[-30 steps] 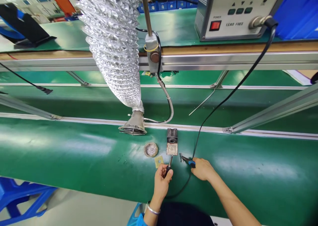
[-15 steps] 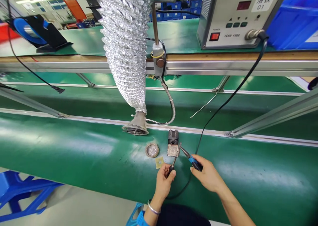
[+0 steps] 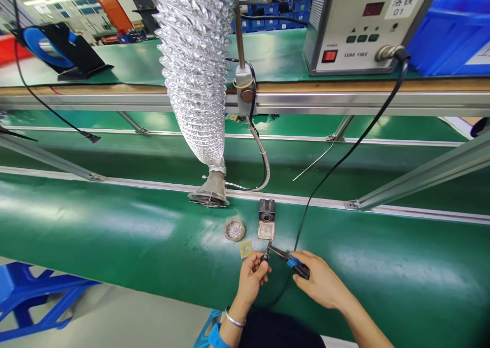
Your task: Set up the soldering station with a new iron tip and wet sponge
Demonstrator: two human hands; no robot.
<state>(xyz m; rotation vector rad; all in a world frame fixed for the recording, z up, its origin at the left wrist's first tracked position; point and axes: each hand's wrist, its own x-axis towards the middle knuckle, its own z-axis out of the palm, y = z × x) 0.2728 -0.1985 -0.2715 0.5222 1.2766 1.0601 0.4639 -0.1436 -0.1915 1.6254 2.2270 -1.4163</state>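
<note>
My left hand (image 3: 251,276) is closed around the dark handle of a soldering iron (image 3: 267,251), its metal end pointing up and away from me. In my right hand (image 3: 319,276) is a pair of long-nose pliers (image 3: 293,262) with blue and black handles. The pliers' jaws meet the iron's metal end; whether they grip it or only touch it, I cannot tell. Just beyond the tools stands a black iron holder (image 3: 267,210) with a pale sponge tray (image 3: 266,230) in front. A round dish of silvery material (image 3: 234,230) and a small yellowish square plate (image 3: 246,249) lie to the left.
A funnel-shaped fume hood (image 3: 210,191) hangs from a silver duct (image 3: 195,82) behind the dish. On the upper shelf sits a soldering station (image 3: 367,31), its black cable (image 3: 344,156) running down to the bench. A blue stool (image 3: 34,297) stands at the lower left.
The pliers and the iron's metal end have drawn back toward me, away from the sponge tray. The pliers' jaws have shifted left and down onto the iron. Both hands keep their tools.
</note>
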